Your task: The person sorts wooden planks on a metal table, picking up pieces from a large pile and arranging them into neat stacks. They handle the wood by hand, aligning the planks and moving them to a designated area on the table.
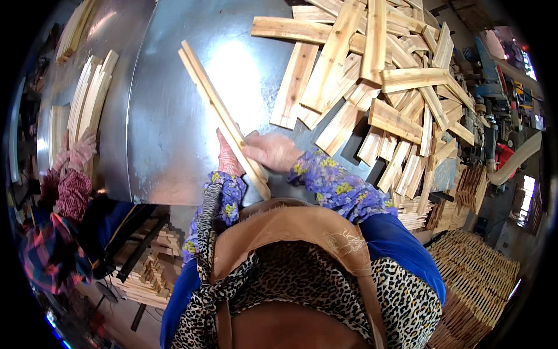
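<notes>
A pair of long, narrow wooden slats (210, 96) lies face to face, slanting from my waist toward the far left over the metal table. My left hand (228, 156) is closed along their left side near the lower end; part of it is hidden behind the wood. On the right side my right hand (272, 152) is closed with its fingers curled against the same slats. To the right, a loose heap of flat wooden boards (343, 64) spreads over the table, some showing dark knots.
The shiny metal table (168, 128) stretches ahead. At the left, a co-worker's gloved hands (78, 152) touch upright-looking slat bundles (90, 96). Stacked wood (148, 276) stands below left, and a large slatted stack (476, 279) at lower right. Machinery with a pale hose (517, 160) stands far right.
</notes>
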Tool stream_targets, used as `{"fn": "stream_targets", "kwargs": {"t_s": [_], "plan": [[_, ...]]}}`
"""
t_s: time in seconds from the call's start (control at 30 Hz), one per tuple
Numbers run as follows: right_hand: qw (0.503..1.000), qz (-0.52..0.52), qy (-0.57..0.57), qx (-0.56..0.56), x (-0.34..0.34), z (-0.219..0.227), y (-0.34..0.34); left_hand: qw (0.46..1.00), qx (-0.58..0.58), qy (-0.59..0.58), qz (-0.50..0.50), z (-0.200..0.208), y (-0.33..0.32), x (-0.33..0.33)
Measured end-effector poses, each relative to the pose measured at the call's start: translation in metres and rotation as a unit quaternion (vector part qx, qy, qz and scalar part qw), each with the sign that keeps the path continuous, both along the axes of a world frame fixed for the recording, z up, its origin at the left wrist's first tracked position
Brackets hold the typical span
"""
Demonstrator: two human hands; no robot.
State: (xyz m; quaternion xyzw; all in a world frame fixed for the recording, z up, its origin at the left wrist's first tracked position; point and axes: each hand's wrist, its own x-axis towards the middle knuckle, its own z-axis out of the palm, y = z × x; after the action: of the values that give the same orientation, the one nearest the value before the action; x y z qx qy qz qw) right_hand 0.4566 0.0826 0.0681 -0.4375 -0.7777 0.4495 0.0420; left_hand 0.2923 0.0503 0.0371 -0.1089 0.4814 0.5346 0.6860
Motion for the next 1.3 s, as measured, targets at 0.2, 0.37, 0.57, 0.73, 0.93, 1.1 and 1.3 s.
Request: {"fn": "stream_targets", "kwargs": {"t_s": [0.2, 0.37, 0.57, 0.73, 0.93, 1.1, 1.3], "plan": [[0.848, -0.404, -0.313, 0.140, 0.071, 0.034, 0.156, 0.999, -0.020, -0.038, -0.031, -0.026, 0.034, -0.020], [0.836, -0.507, -0.095, 0.188, 0.045, -0.011, 0.149, 0.993, 0.034, -0.077, -0.080, -0.045, 0.039, -0.052], [0.980, -0.038, 0.178, 0.082, 0.008, -0.021, 0.054, 0.990, -0.028, -0.133, -0.031, -0.019, 0.062, -0.021], [0.907, -0.094, -0.356, 0.203, 0.057, 0.002, 0.249, 0.990, 0.040, -0.120, -0.060, -0.035, 0.056, -0.039], [0.875, -0.029, -0.402, 0.267, 0.137, 0.013, 0.343, 0.990, 0.062, -0.067, -0.107, -0.039, 0.057, -0.053], [0.938, -0.016, -0.201, 0.280, 0.118, 0.046, 0.335, 0.988, 0.032, -0.064, -0.136, -0.044, 0.058, -0.056], [0.946, -0.192, 0.198, -0.172, 0.035, 0.054, 0.288, 0.874, 0.341, -0.343, -0.049, -0.064, 0.085, -0.040]]}}
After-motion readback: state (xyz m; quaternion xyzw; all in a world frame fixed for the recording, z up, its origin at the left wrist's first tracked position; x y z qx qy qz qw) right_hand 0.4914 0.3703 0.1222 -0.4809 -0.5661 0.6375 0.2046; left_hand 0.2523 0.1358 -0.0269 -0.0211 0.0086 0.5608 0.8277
